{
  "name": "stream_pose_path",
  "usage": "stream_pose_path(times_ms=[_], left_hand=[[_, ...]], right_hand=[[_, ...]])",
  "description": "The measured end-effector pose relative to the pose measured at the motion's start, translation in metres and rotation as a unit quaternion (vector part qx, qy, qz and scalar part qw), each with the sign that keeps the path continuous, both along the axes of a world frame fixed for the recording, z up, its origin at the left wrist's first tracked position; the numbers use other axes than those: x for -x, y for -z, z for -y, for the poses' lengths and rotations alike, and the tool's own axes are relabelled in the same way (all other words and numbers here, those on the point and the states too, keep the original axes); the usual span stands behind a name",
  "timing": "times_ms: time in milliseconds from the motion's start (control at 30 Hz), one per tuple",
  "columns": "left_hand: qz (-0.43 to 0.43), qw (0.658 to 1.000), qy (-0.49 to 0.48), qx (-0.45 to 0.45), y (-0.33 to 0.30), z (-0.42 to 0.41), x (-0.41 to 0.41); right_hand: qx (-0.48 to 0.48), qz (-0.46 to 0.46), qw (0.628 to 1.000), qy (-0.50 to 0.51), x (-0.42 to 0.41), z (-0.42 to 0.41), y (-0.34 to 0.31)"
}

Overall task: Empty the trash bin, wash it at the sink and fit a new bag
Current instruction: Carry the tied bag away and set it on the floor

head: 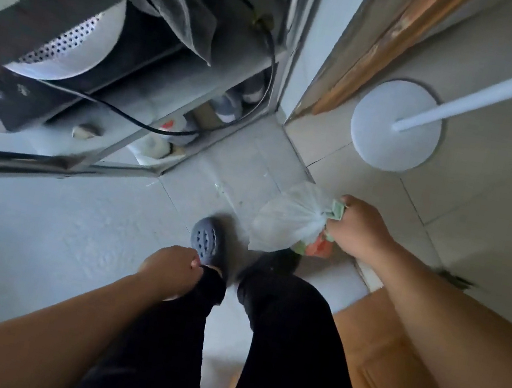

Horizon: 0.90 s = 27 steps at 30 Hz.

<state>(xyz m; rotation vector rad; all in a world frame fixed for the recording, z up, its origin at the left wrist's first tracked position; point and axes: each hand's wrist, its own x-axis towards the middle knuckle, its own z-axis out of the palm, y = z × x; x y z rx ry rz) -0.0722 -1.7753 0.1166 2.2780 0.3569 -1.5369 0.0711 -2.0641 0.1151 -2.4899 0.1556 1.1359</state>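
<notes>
Black trousers and a grey-blue clog [206, 242] fill the near field, where my left hand [170, 270] hangs beside the thigh with fingers loosely curled and nothing in it. Further out, my right hand [358, 227] bunches the gathered neck of the thin translucent trash bag [291, 217], which hangs above the tiled floor [236, 163] with red and green scraps showing at the bottom; I judge it light, soft and easily torn, best held by that twisted neck. Beyond stand a white round lamp base [396, 126] and a doorframe [371, 53]; no bin is in view.
</notes>
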Motion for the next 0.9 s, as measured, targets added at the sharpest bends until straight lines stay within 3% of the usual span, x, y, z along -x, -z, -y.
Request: stream_pose_path(times_ms=[100, 267, 500, 733, 900], left_hand=[[0.019, 0.999, 0.045, 0.000, 0.042, -0.005, -0.009], [0.083, 0.996, 0.020, -0.020, 0.080, -0.022, -0.030], [0.126, 0.992, 0.004, -0.025, 0.098, -0.031, -0.055], [0.145, 0.988, 0.017, -0.041, 0.110, -0.033, -0.072], [0.139, 0.989, 0.010, -0.050, 0.107, -0.031, -0.068]], right_hand=[[-0.006, 0.005, 0.999, -0.053, -0.025, -0.036, 0.064], [-0.018, 0.043, 0.993, -0.105, -0.062, -0.083, 0.131], [-0.011, 0.084, 0.991, -0.099, -0.101, -0.112, 0.201], [0.012, 0.053, 0.996, -0.078, -0.093, -0.112, 0.251], [-0.014, 0.047, 0.998, -0.050, -0.087, -0.107, 0.248]])
